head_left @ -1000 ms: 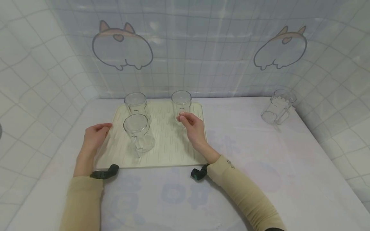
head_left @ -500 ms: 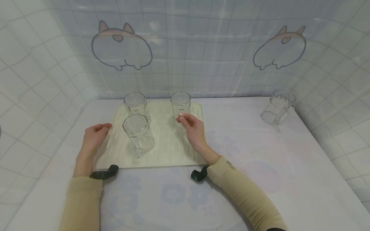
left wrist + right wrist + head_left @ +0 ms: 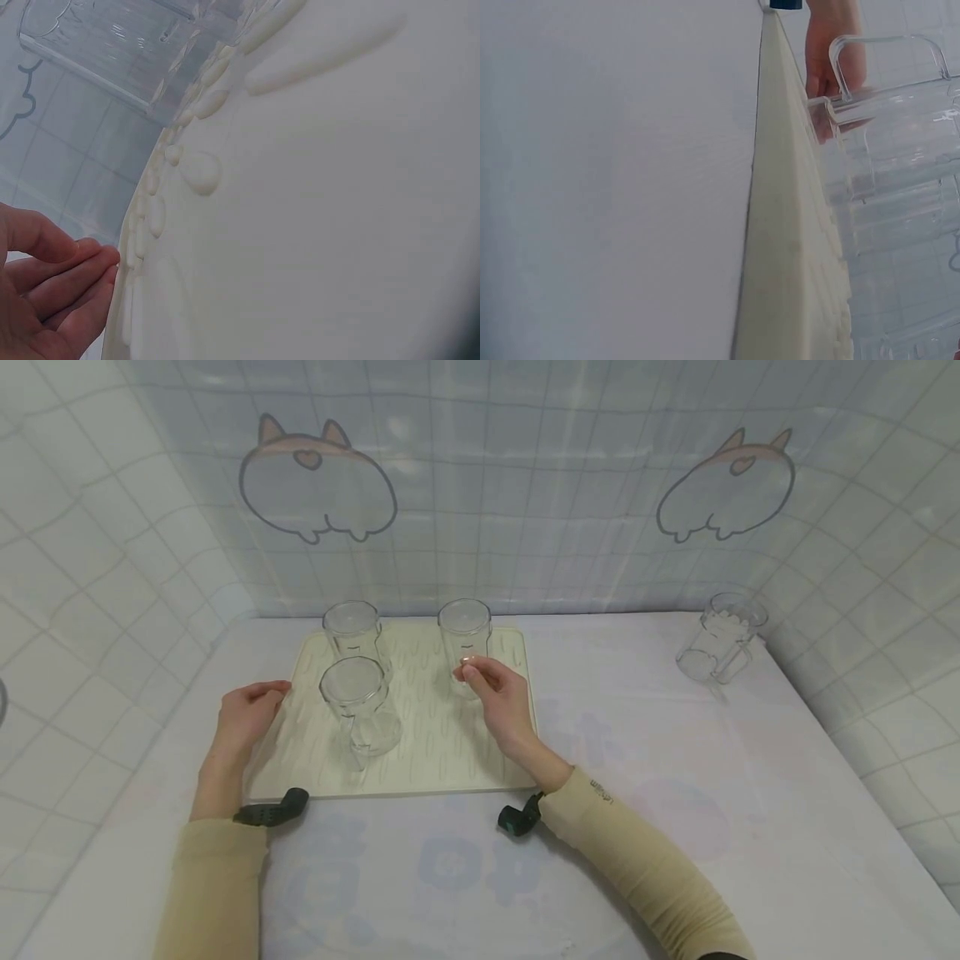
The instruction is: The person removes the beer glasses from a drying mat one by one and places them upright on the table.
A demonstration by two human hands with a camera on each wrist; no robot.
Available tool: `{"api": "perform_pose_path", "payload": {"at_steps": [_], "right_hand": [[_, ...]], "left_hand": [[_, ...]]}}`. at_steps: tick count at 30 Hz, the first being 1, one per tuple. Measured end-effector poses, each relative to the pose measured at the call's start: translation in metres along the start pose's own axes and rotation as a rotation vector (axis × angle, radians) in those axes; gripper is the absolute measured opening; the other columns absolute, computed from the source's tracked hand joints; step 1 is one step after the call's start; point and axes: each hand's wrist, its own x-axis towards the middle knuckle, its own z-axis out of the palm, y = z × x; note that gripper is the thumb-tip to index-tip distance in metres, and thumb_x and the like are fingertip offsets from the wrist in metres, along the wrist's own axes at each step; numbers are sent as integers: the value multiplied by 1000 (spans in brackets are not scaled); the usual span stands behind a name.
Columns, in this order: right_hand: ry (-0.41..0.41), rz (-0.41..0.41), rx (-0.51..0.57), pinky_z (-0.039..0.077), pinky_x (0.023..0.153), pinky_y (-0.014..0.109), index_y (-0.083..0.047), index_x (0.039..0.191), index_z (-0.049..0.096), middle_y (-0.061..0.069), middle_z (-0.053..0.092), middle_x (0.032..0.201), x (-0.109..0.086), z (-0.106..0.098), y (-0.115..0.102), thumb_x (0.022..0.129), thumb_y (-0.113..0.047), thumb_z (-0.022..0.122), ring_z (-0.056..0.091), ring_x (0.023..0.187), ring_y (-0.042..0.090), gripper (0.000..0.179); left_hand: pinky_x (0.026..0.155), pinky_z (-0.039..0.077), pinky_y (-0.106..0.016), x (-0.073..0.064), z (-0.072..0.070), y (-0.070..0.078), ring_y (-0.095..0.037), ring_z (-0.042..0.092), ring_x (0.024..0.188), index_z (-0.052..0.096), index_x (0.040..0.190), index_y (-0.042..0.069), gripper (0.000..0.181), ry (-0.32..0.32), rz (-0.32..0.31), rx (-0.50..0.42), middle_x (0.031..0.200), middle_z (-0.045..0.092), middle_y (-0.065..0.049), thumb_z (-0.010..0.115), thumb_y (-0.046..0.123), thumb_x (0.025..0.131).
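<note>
- Resting left hand (image 3: 249,715) at left edge of ribbed tray (image 3: 427,760), fingers close together, loosely bent.
- Pinching upright glass mug (image 3: 465,628) at tray's rear right with right hand (image 3: 502,702), apparently by hidden handle.

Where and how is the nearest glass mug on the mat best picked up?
Probably by the handle of that mug, coming from the near side: the loop juts that way, the mug stands upright, and another glass close behind may hamper the far side.

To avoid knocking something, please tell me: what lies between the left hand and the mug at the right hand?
The head view shows a nearer mug and a farther mug, on the cream mat.
</note>
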Motion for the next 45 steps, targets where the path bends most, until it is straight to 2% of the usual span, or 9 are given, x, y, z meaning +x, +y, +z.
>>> {"api": "perform_pose_path", "payload": {"at_steps": [8, 16, 20, 26, 32, 39, 45], "right_hand": [[27, -24, 3, 51, 90, 29, -4, 111, 65, 8, 70, 99, 0, -3, 13, 92, -23, 60, 65, 95, 16, 27], [29, -30, -2, 50, 92, 29, 4, 111, 63, 19, 68, 100, -11, -8, -17, 93, -10, 58, 65, 97, 25, 24], [36, -44, 6, 50, 92, 29, 0, 111, 64, 14, 69, 100, -11, -12, -9, 93, -13, 58, 65, 96, 21, 23], [40, -57, 25, 50, 93, 30, 1, 113, 62, 10, 69, 101, -12, -18, 2, 92, -20, 60, 65, 98, 19, 30], [48, -58, 40, 49, 94, 30, 0, 113, 63, 15, 68, 102, -17, -23, -4, 92, -16, 59, 65, 98, 21, 26], [58, -43, 18, 49, 95, 30, 8, 112, 60, 22, 66, 101, -29, -30, -30, 92, -7, 57, 65, 97, 25, 25], [67, -30, 22, 48, 95, 31, 8, 112, 61, 19, 67, 100, -33, -37, -26, 92, -8, 58, 65, 96, 22, 25]], "left_hand": [[76, 40, -21, 0, 0, 0, -23, 48, 112, 53, 132, 7, 47, -5, 8, 8, 132, 52, -16, 34, 31, 97], [75, 39, -21, 0, -1, 1, -20, 48, 107, 53, 132, 7, 47, -6, 5, 6, 129, 53, -16, 34, 32, 96], [75, 39, -21, -1, -2, 1, -20, 48, 106, 53, 132, 7, 48, -11, 5, 6, 129, 53, -17, 34, 31, 96], [75, 40, -22, 0, -1, 1, -21, 49, 108, 52, 134, 8, 48, -15, 8, 18, 131, 53, -17, 33, 32, 97], [75, 41, -22, 0, -2, 1, -20, 49, 108, 52, 134, 8, 49, -21, 10, 15, 131, 52, -16, 32, 33, 97], [76, 40, -20, 0, -2, 0, -20, 48, 109, 52, 133, 8, 48, -16, 17, 11, 132, 51, -16, 33, 33, 97], [76, 41, -17, -1, -3, -2, -14, 50, 106, 52, 134, 8, 48, -31, 38, 3, 132, 51, -15, 33, 34, 97]]}}
